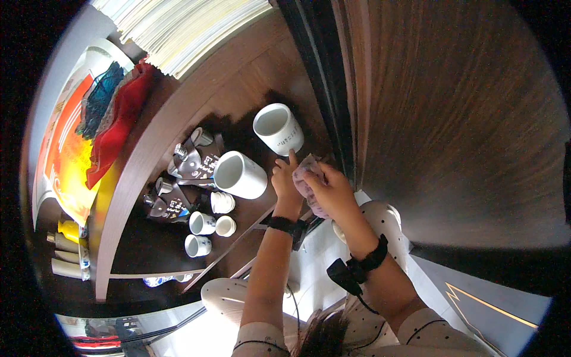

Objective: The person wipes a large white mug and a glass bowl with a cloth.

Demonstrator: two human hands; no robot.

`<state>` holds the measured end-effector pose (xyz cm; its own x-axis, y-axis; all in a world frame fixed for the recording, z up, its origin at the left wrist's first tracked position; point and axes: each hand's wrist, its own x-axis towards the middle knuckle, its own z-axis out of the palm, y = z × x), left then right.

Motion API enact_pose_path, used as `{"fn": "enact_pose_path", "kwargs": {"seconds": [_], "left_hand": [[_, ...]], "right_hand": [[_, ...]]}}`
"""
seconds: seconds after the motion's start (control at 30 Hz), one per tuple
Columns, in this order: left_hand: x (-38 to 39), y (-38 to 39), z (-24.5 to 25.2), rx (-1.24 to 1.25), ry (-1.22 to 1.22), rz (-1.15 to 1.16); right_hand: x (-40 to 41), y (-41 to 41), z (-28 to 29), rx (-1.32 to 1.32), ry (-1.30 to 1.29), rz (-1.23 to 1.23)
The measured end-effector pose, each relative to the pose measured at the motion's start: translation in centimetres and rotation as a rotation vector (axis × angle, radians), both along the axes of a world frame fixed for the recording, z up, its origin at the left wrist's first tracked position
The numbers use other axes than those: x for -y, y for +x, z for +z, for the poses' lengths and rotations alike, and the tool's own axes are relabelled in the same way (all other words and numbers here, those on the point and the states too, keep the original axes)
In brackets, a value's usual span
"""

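On a dark wooden shelf, a white ceramic pot with dark writing (pixel 279 129) lies farthest back, its mouth turned to the upper left. My left hand (pixel 286 180) has a finger at its lower edge and seems to hold nothing. My right hand (pixel 332 187) grips a crumpled pinkish cloth (pixel 308 183) just right of my left hand. Left of my left hand is a plain white ceramic pot (pixel 241 175). Nearer me stand small white stacked cups (pixel 222 202), another pale cup stack (pixel 225 226) and two small blue-patterned cups (pixel 202 223), (pixel 198 246).
Two black spouted pouches (pixel 196 163), (pixel 170 205) lie left of the pots. A curved-looking wooden board (pixel 134 165) divides off red fabric (pixel 120 120) and a yellow-orange package (pixel 73 165). Stacked papers (pixel 192 31) are at the top. A large dark wooden panel (pixel 446 125) rises on the right.
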<state>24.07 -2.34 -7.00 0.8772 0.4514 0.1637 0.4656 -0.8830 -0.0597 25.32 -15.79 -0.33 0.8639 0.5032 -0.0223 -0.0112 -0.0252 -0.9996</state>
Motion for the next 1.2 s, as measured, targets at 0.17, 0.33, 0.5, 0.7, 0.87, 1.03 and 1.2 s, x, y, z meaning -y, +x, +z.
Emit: {"fn": "enact_pose_path", "kwargs": {"seconds": [0.17, 0.33, 0.5, 0.7, 0.87, 1.03, 1.2], "left_hand": [[-1.4, 1.6, -2.2, -0.072, 0.033, 0.039], [-1.1, 2.3, -1.1, -0.134, 0.054, 0.135], [-0.7, 2.7, 1.8, -0.108, -0.096, 0.155], [-0.2, 1.1, 0.4, -0.139, -0.006, 0.168], [1.0, -4.8, -1.8, 0.422, -0.153, 0.005], [0.3, -9.8, -3.5, 0.915, -0.416, 0.465], [-3.2, -9.2, -2.6, 1.044, -0.442, 0.399]], "right_hand": [[-0.1, -0.1, 0.5, -0.039, 0.036, 0.027], [0.3, -0.1, 1.3, -0.046, -0.034, -0.02], [0.6, 0.4, -0.1, -0.044, 0.014, -0.028], [1.0, 0.3, 0.8, -0.077, -0.024, -0.015], [1.0, 0.7, -0.7, 0.038, -0.029, -0.011], [1.6, 0.6, 0.7, -0.037, -0.034, 0.037], [1.2, 0.0, 1.0, -0.082, 0.014, 0.042]]}}
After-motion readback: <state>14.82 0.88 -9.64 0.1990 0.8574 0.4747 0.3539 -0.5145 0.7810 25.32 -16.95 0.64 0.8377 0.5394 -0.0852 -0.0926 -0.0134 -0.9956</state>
